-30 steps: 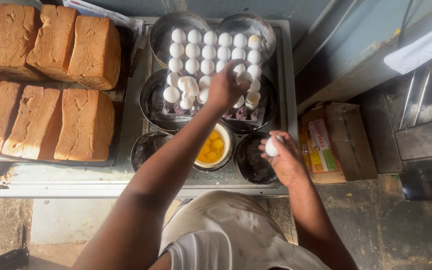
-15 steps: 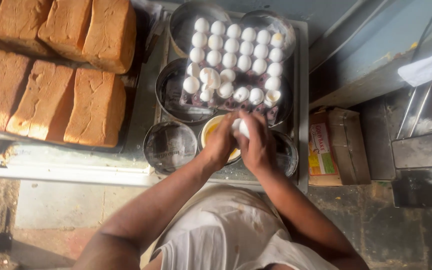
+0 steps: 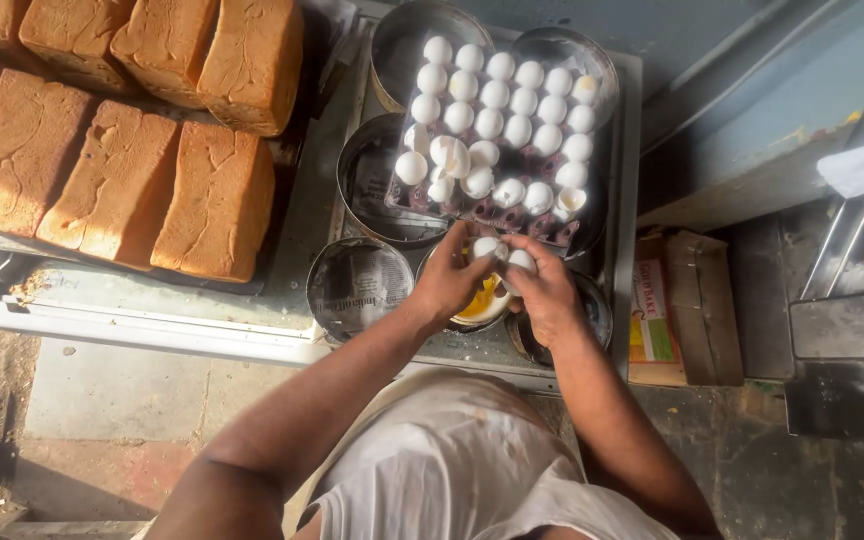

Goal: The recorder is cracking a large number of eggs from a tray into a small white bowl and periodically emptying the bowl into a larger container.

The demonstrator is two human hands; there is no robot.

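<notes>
Since half a second ago the shell has parted: left hand (image 3: pixel 450 280) and right hand (image 3: pixel 544 292), fingers curled, each pinch one half of a cracked egg (image 3: pixel 502 252) above the bowl of yolk (image 3: pixel 484 303), just below the egg tray (image 3: pixel 497 130). Bread loaves (image 3: pixel 152 150) lie left.
</notes>
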